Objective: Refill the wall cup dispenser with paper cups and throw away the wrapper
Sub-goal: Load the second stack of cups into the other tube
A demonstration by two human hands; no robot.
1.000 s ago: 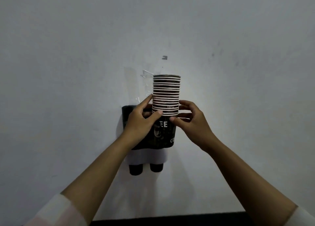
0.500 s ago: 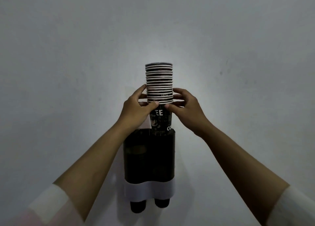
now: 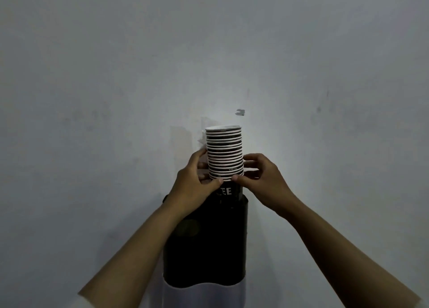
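Observation:
A stack of dark paper cups (image 3: 224,153) with white rims stands upright, its bottom cup entering the right side of the top of the dark wall cup dispenser (image 3: 206,245). My left hand (image 3: 193,183) grips the stack's lower left side and my right hand (image 3: 262,182) grips its lower right side, thumbs meeting at the lowest rims. The bottom cup shows the letters "EE". A clear plastic wrapper (image 3: 200,138) shows faintly behind the stack's upper left.
A plain grey wall (image 3: 116,87) fills the view, with a small chipped mark (image 3: 240,112) just above the stack. The dispenser has a white band (image 3: 204,295) along its lower part at the frame's bottom edge.
The stack has come down so its bottom cup sits deeper in the dispenser top. The view has tilted, so the dispenser's lower outlets are out of frame.

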